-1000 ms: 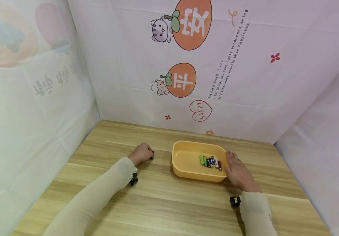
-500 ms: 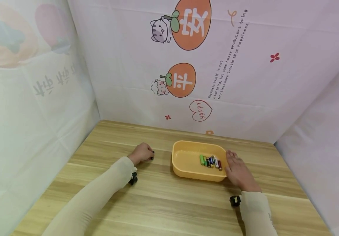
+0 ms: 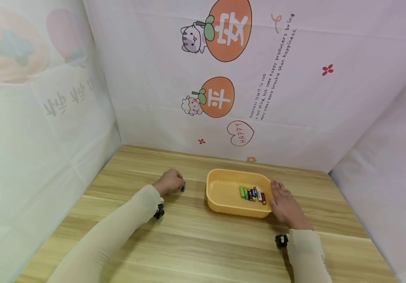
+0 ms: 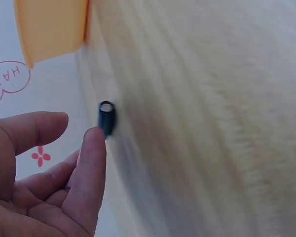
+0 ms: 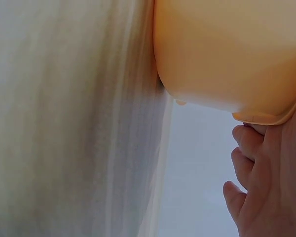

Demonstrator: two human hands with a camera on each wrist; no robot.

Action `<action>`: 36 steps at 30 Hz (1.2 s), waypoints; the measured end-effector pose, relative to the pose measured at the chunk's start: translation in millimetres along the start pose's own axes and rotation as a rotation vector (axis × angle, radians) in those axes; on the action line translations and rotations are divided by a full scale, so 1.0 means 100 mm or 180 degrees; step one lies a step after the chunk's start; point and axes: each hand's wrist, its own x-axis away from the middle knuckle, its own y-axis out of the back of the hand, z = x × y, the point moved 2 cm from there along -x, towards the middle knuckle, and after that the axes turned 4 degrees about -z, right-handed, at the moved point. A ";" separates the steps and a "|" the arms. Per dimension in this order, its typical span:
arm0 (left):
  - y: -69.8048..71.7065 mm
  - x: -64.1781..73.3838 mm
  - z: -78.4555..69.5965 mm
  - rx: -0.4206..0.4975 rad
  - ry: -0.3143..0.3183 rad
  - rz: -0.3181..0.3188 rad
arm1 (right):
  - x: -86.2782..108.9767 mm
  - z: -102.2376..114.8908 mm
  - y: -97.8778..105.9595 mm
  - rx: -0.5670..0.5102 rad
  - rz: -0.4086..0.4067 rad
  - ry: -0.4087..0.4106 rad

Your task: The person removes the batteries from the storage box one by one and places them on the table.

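Observation:
A small dark battery [image 3: 183,186] lies on the wooden table, left of a yellow plastic basket [image 3: 236,210]. My left hand [image 3: 170,181] is right beside it; in the left wrist view its thumb and fingers are spread apart, and the dark battery [image 4: 107,118] shows just past a fingertip. Several batteries [image 3: 252,194], in green, blue, white and dark red, lie in a row inside the basket, toward its right end. My right hand [image 3: 287,206] rests against the basket's right end, fingers extended along the rim. Part of the palm is hidden in the right wrist view.
White printed cloth walls [image 3: 153,78] stand behind the table [image 3: 206,251] and at both sides. Black wrist cameras [image 3: 158,212] are strapped under the sleeves.
My left fingers have let go of the dark battery and drawn back slightly up and left, leaving it on the table. My right hand and the basket have stayed put.

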 end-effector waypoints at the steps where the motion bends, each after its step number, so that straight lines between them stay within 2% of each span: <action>1: 0.01 0.01 -0.03 -0.0013 -0.0037 0.0013 | 0.00 0.00 0.00 -0.0006 -0.0004 0.0008; 6: 0.06 0.03 -0.23 -0.0049 -0.0219 0.0059 | -0.01 0.00 -0.02 0.0012 -0.0031 0.0025; 11: 0.03 -0.03 -0.41 -0.0004 -0.0329 -0.0037 | -0.03 0.01 -0.03 0.0035 -0.0042 0.0014; 18: -0.15 -0.01 -0.70 0.0172 -0.0380 0.0043 | -0.03 0.02 -0.02 0.0037 -0.0045 -0.0004; 24: -0.33 -0.06 -0.90 0.0128 -0.0431 0.0153 | 0.00 0.02 -0.02 0.0002 -0.0029 -0.0040; 30: -0.50 -0.14 -1.02 -0.0010 -0.0542 0.0195 | -0.01 0.00 -0.02 -0.0017 -0.0044 -0.0048; 36: -0.63 -0.14 -1.08 0.0049 -0.0560 0.0253 | -0.01 0.00 -0.03 0.0000 -0.0057 -0.0048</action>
